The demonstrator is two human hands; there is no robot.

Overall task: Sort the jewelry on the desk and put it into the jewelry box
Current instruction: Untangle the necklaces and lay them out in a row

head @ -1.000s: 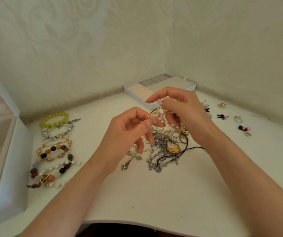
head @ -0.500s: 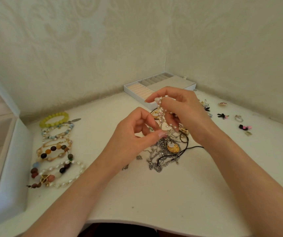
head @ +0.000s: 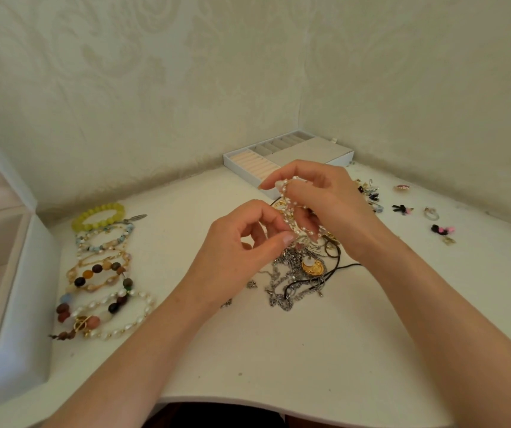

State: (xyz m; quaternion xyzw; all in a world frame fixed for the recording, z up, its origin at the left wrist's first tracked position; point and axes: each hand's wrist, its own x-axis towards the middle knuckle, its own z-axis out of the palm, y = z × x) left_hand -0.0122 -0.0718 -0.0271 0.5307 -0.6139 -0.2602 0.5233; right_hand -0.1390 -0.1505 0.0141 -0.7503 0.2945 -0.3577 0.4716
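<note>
Left hand neared right hand; both pinch the near-upright pearl chain.

The open white jewelry box at the near left is cut off by the picture's edge, and the pearl-beaded gold chain is partly hidden inside the right hand.

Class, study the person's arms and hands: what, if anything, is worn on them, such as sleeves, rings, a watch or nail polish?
The left forearm and right forearm are bare, no sleeves in view. Neither the left hand nor the right hand shows a ring, watch or wristband. The left thumbnail looks pale and seemingly unpainted.
</note>
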